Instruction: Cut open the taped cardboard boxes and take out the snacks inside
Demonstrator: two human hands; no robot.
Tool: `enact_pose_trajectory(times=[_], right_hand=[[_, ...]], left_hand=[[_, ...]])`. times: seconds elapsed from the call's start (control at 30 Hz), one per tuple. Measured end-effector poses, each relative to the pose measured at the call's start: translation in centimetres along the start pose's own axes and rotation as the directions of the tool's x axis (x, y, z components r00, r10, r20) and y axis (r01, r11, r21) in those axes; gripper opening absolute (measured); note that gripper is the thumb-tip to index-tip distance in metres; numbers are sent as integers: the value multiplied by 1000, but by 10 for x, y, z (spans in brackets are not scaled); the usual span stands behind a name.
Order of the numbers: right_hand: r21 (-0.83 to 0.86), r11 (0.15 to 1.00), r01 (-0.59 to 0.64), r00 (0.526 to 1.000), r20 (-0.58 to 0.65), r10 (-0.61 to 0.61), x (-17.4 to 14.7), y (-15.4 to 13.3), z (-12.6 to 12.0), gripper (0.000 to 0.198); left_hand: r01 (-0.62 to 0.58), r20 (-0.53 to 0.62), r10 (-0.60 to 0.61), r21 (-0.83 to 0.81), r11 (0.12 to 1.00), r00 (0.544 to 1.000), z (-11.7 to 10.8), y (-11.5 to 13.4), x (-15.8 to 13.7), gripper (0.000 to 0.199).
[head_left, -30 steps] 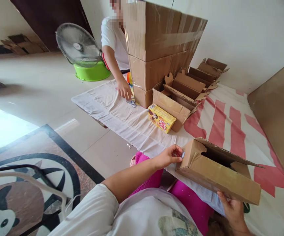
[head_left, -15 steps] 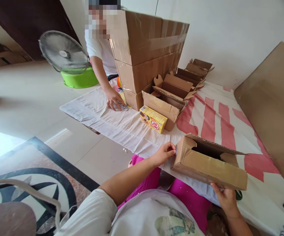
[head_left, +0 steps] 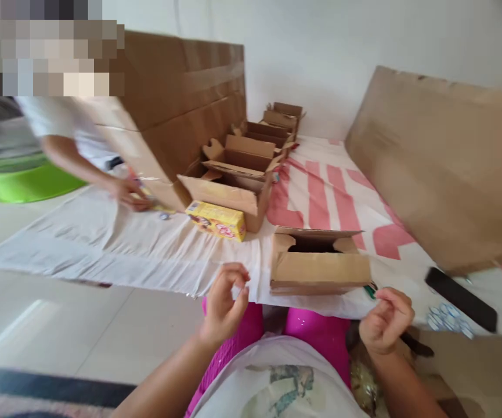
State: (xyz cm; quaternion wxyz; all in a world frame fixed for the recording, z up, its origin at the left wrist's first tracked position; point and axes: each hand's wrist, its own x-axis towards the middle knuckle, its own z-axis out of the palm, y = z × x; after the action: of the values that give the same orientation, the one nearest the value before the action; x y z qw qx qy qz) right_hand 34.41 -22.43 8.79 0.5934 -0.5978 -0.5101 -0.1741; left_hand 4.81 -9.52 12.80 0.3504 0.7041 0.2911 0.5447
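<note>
A small brown cardboard box [head_left: 322,271] with raised flaps lies on the cloth near the table's front edge. My left hand [head_left: 224,302] is in the air to its left, fingers bent and thumb apart, with nothing visible in it. My right hand [head_left: 385,322] is closed off the box's right front corner, its fingertips pressed together. Whether it pinches something small cannot be seen. A small green item [head_left: 369,291] lies beside the box. Several small blue-and-white round pieces [head_left: 448,319] lie near a black phone [head_left: 462,297] to the right.
A yellow printed carton [head_left: 216,220] leans by a row of open cardboard boxes [head_left: 222,188]. Behind them stand tall stacked cartons [head_left: 181,87]. A co-worker's hand [head_left: 131,194] rests at the table's left. A large cardboard sheet [head_left: 442,168] stands at right.
Both my hands have come off the cardboard box, which now sits on the cloth, turned more squarely to me. My view has swung right, bringing the phone and round pieces into sight.
</note>
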Motion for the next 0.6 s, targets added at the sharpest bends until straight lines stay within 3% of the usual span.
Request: enact_pose_trajectory(times=[0.07,0.13,0.23,0.3,0.33,0.4,0.47,0.53,0.6], right_hand=[[92,990,106,989,90,-114,5,-31,2,30],[277,946,168,936,258,-241,8,-58,11,33],[392,899,196,819,439,-370,5,-81,32,47],[402,890,216,780,476,-405,1,-84,40,31],[390,895,215,783,479,-397,0,-83,41,18],[343,921,183,821,463,-335,1,-75,33,5],[253,962,103,874,438,-209,5,-59,18,8],[121,991,-62,918,397,9,10,-34,-3,7],[-18,941,-339,909,253,332,12,-2,-26,10]], left_hand=[[-218,112,207,100,971,972,3,12,-6,14],[-340,239,318,54,939,917,12,20,-11,19],[-391,379,371,-24,920,848,31,25,-17,21],[-391,415,363,-18,920,834,39,23,-20,20],[-389,416,358,-11,921,836,40,21,-21,21],[-380,397,348,3,925,849,40,15,-23,22],[-373,368,344,10,928,864,36,8,-25,24],[-367,336,340,21,930,879,33,2,-26,26],[-364,309,338,28,931,889,31,-3,-27,27]])
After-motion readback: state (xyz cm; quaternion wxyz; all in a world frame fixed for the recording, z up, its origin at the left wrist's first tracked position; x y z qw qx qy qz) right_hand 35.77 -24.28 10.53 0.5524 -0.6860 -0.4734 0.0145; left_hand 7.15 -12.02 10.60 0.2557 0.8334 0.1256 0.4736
